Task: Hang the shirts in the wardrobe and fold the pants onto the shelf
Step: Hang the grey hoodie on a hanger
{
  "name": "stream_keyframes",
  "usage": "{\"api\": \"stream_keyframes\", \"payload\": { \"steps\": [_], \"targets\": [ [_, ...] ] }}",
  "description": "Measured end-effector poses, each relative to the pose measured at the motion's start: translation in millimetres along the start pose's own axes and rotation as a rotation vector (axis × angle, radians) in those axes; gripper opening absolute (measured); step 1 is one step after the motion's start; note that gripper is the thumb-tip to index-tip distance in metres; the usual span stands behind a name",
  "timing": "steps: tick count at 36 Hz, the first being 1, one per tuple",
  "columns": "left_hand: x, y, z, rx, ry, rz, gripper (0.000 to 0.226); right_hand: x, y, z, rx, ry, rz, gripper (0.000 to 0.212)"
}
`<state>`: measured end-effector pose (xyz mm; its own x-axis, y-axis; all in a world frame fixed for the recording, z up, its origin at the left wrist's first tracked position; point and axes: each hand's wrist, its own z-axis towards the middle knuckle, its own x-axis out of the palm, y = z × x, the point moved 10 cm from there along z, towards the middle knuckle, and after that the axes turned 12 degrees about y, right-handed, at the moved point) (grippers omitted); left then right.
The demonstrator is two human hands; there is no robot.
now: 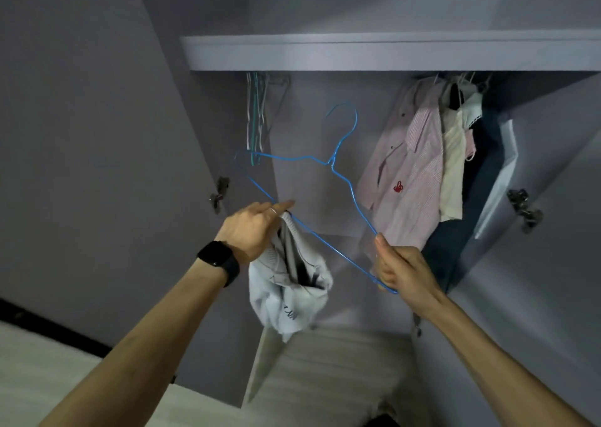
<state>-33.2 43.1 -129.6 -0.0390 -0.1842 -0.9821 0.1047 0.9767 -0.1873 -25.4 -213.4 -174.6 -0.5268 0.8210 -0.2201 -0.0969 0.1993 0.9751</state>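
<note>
Pinching a blue wire hanger [338, 173] at one corner, the right hand [401, 272] is steadying it while the left hand [252, 228] is bunching a soft, limp shirt [286, 283] onto its thin, springy bar.

Wire hanger [331, 162]: bright blue. Bunched shirt [289, 293]: pale grey-white, with dark lettering and a black patch inside. The hung shirt [413, 179] showed fine pink-and-white stripes, dark buttons and a red emblem. Beside it hung a cream top [453, 173] and a navy garment [481, 173]. Wardrobe [81, 101] panels and shelf [357, 54] were lilac-grey. Spare hangers [257, 117] were white and teal. The smartwatch [218, 262] was black.
</note>
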Motion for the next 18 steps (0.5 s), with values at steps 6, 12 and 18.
{"api": "stream_keyframes", "payload": {
  "steps": [6, 12, 18],
  "targets": [
    [6, -5, -6, 0.057, 0.036, 0.037, 0.035, 3, -17, -8, -0.002, -0.023, -0.026, 0.073],
    [-26, -35, -16, 0.253, -0.153, 0.199, 0.034, 9, -7, 11, -0.074, -0.023, -0.425, 0.044],
    [-33, -73, -23, 0.462, -0.254, 0.460, 0.035, -4, 66, 57, -0.157, -0.202, -0.114, 0.022]
  ]
}}
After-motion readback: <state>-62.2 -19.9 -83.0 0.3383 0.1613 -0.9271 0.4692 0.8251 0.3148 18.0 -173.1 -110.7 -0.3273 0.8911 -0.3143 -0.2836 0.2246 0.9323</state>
